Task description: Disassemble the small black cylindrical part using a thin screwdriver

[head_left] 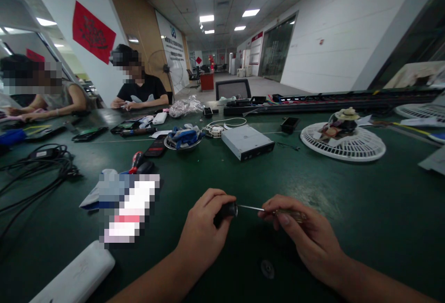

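Left hand (pixel 203 226) is closing around a short black cylindrical handle (pixel 225 211), fingers wrapped over its top. Right hand (pixel 308 243) is pinching a slim screwdriver (pixel 290 215) with a translucent amber handle. Its steel shaft (pixel 251 208) is running level between the hands, the tip meeting the end of the black handle. Both hands are working close together over a dark green bench mat (pixel 313 192), with a small dark disc (pixel 267 269) lying just below them.

Further left, a pixelated package (pixel 127 205) is lying beside a white rounded block (pixel 71 273). A red-handled screwdriver (pixel 136 161) and a black cable coil (pixel 38 168) are sitting beyond. Ahead, a silver optical drive (pixel 246 142) and a metal dish (pixel 183 137) of blue gloves are resting on the mat, with a round white fan guard (pixel 342 143) to the right. Two co-workers (pixel 137 80) are sitting across the bench, hands at work.
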Available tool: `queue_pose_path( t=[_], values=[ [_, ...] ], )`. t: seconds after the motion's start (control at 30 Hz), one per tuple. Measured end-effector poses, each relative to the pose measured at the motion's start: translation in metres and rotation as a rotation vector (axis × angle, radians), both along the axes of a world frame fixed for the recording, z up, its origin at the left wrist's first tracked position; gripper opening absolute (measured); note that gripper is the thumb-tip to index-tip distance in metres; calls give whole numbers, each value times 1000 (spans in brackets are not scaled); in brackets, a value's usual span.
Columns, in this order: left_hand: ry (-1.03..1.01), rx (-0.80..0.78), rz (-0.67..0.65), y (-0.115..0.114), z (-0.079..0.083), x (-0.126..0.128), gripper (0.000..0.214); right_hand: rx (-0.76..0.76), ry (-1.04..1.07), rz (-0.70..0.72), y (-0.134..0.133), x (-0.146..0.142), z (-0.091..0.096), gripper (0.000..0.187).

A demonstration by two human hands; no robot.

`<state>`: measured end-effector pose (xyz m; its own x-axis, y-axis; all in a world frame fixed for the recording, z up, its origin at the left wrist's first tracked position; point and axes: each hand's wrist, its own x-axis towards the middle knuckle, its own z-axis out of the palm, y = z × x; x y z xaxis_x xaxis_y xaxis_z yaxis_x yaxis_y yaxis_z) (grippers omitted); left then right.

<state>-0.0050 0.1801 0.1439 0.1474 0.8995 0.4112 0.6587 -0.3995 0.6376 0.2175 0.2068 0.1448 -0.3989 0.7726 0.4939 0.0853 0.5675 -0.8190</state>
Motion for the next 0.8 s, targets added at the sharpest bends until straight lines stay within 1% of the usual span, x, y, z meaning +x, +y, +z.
queue_pose_path(
  t=[0.07, 0.13, 0.17, 0.27, 0.3, 0.37, 0.4, 0.43, 0.47, 0.53, 0.6, 0.7, 0.77, 0.8],
  values=[
    [-22, 1, 66, 1, 0, 0, 36, 51, 30, -63, 1, -1, 0, 7],
    [-40, 1, 129, 2, -1, -1, 36, 74, 37, -66, 2, 0, -1, 6],
    [-46, -2, 154, 2, -1, -1, 35, 68, 32, -36, 2, 0, -2, 8],
    [-50, -12, 196, 3, -1, -1, 33, 38, -35, 101, 0, 1, -2, 25],
    [-50, -15, 201, 3, -1, -1, 33, 64, -98, 128, -1, 1, -1, 23],
    [-55, -16, 206, 3, 0, -1, 31, 112, -259, 207, -3, -1, 3, 7],
    [-63, -15, 212, 3, 0, -1, 31, 117, -310, 234, -4, -2, 5, 9],
    [-73, -16, 223, 3, 0, -1, 30, 108, -370, 276, -5, -4, 7, 19],
    [-86, -21, 237, 3, 0, -2, 30, 98, -417, 299, -6, -5, 9, 26],
    [-119, -34, 267, 3, -1, -2, 32, 73, -486, 290, -7, -7, 10, 29],
    [-170, -36, 295, 3, -3, -4, 34, 54, -539, 251, -7, -8, 10, 31],
    [-220, -36, 338, 3, -5, -6, 35, 62, -589, 207, -7, -6, 9, 32],
    [-218, -50, 352, 2, -4, -6, 34, 73, -587, 213, -7, -4, 10, 33],
    [-214, -56, 347, 2, -4, -6, 34, 74, -574, 242, -8, -3, 12, 35]
  ],
)
